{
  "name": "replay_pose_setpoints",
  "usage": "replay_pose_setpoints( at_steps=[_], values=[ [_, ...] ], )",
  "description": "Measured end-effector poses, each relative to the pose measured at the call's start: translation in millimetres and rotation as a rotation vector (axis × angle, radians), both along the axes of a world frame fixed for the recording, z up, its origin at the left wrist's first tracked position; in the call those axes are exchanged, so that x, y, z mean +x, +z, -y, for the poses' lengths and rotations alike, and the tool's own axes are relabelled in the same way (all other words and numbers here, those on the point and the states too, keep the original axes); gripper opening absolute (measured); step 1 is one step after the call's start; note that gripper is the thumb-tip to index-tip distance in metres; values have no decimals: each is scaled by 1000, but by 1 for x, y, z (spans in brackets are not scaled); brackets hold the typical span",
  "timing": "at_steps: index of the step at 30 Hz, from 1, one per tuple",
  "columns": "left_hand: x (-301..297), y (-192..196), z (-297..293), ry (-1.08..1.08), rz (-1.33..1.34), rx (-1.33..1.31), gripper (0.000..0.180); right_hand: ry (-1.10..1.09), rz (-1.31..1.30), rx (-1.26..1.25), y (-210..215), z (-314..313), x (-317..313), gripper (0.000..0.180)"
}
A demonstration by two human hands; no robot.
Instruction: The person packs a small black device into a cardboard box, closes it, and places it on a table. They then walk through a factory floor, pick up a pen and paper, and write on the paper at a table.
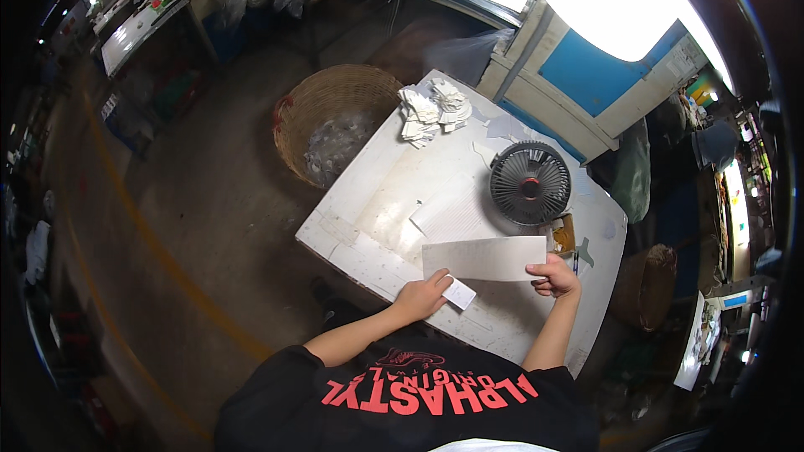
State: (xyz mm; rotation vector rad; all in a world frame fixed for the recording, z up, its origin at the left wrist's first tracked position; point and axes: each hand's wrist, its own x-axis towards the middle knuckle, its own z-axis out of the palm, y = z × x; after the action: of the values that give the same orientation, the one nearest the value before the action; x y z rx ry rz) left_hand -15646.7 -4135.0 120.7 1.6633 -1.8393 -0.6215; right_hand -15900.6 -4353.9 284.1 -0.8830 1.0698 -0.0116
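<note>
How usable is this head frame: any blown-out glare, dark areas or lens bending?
Head view: the window top right is blown out white; the floor at left falls dark; fisheye bends the white table edges; the left hand, right hand and paper strip stay clear.

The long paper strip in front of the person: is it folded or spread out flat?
Spread flat. The paper strip lies as one long sheet on the table, the right hand pinching its end.

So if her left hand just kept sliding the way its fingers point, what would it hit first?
The left hand points up and right, already touching a small white card. Just beyond lies the long grey sheet, probably the first thing met, though heights are unclear.
</note>
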Motion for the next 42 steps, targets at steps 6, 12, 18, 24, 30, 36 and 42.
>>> replay_pose_setpoints(
  at_steps=[6,12,18,24,30,36,42],
  values=[
    [92,14,-21,107,-71,-9,58,-149,-36,-275,50,-31,73,16],
    [186,18,-33,268,-7,189,72,-113,30,-457,72,-72,183,19],
    [232,9,-34,241,68,173,80,-235,263,-412,53,-86,229,18],
    [258,2,-30,13,-89,214,85,-319,379,-382,40,-75,247,16],
    [304,34,9,4,-393,273,79,-371,540,-355,26,-51,274,12],
    [377,110,94,63,-1414,340,55,-333,646,-230,30,-30,319,20],
    [437,128,159,16,-1466,348,17,-384,245,-346,5,-38,334,17]
  ],
)
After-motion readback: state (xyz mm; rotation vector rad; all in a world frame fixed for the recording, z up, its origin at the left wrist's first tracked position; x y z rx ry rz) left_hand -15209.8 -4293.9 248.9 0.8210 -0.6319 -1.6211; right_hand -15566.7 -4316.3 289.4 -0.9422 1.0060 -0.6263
